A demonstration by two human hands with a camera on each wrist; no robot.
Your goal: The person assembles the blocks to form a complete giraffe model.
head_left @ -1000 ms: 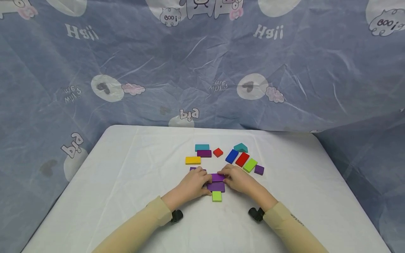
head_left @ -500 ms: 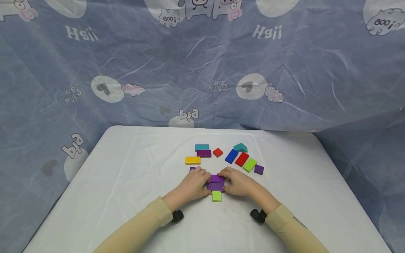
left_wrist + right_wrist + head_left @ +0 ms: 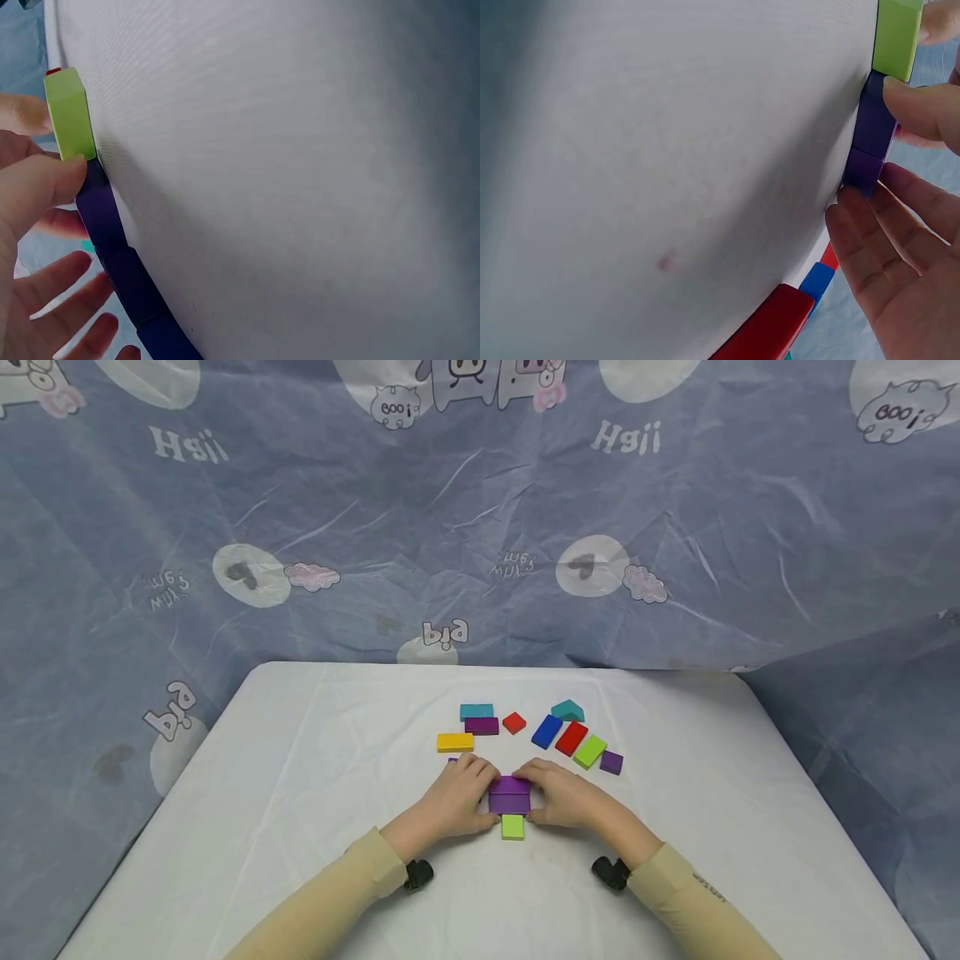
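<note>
1. One blue printed cloth point(image 3: 450, 493) hangs behind everything, with lettering, pale circles and cloud shapes on it.
2. White and broad, the counter point(image 3: 300, 768) carries all the blocks around its middle.
3. Two tan sleeves point(image 3: 322, 897) reach across from the near edge, a black device point(image 3: 418, 874) at each wrist.
4. Both hands face inward: the left hand point(image 3: 456, 795) pinches one end of two purple blocks point(image 3: 509, 796), the right hand point(image 3: 562, 795) the other, thumbs near, fingers far.
5. Those purple blocks sit one behind the other, long sides touching, between the hands.
6. Beyond the left hand I see a yellow block point(image 3: 455, 742), then a dark purple block point(image 3: 482, 726) against a teal block point(image 3: 476, 712).
7. Beyond the right hand slants a row: blue block point(image 3: 547, 732), red block point(image 3: 572, 738), green block point(image 3: 590, 752), small purple block point(image 3: 611, 762); a teal wedge point(image 3: 567, 710) sits behind.
8. Smaller, a lime block point(image 3: 513, 827) touches the purple pair's near side.
9. Smallest, a red diamond-shaped piece point(image 3: 513, 722) lies between the far groups.
</note>
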